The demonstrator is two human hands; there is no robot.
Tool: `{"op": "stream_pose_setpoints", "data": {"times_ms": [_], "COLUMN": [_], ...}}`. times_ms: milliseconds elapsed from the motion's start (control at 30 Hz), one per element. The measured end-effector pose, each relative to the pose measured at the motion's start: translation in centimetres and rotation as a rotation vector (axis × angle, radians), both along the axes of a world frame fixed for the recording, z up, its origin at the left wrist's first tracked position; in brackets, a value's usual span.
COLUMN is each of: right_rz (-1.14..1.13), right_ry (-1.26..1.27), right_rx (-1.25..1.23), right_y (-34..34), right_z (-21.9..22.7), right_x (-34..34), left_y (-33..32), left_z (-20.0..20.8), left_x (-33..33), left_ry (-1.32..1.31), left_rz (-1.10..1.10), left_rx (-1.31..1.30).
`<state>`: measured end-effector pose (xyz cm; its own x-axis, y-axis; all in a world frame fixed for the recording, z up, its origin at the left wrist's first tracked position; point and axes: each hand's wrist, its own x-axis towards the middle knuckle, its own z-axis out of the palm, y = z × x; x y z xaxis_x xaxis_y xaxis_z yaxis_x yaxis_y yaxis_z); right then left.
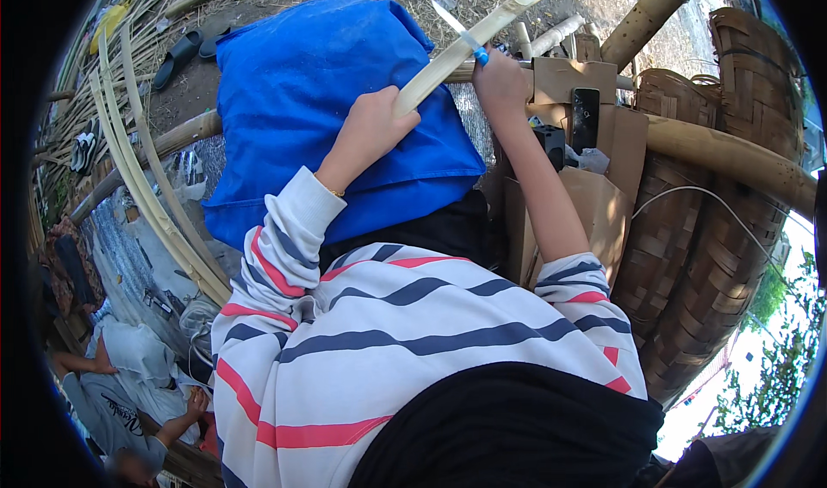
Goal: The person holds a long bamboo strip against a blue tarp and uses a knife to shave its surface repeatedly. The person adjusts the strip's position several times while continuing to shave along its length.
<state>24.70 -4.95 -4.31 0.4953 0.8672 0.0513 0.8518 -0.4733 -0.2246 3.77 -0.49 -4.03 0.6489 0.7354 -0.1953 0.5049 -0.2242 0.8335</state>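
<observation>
My left hand (369, 133) is closed round the near end of a pale split bamboo strip (457, 55), which slants up and away to the right over my lap. In my right hand (503, 81) is a knife (463, 30) with a blue handle, its blade lying across the strip about midway along. Whether the blade has bitten into the bamboo I cannot tell. A blue cloth (323, 92) covers my lap beneath both hands.
Long bamboo strips (142, 174) lean at my left, where another person (129, 385) sits. Beside my right forearm stands a cardboard box (594, 204) with a phone (585, 116) on it. Woven bamboo panels (689, 255) and a thick bamboo pole (724, 148) are farther right. Sandals (178, 59) lie on the ground.
</observation>
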Motion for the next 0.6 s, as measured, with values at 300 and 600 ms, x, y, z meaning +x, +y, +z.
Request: {"op": "stream_pose_setpoints", "data": {"times_ms": [300,600], "right_rz": [0.034,0.290], "right_ry": [0.057,0.133], "right_rx": [0.101,-0.001], "right_y": [-0.2,-2.0], "right_z": [-0.8,0.0], "right_x": [1.1,-3.9], "left_y": [0.5,0.7], "left_z": [0.6,0.5], "left_x": [-0.1,-0.3], "left_ry": [-0.026,-0.047], "left_rz": [-0.007,0.015], "left_rx": [-0.041,-0.200]}}
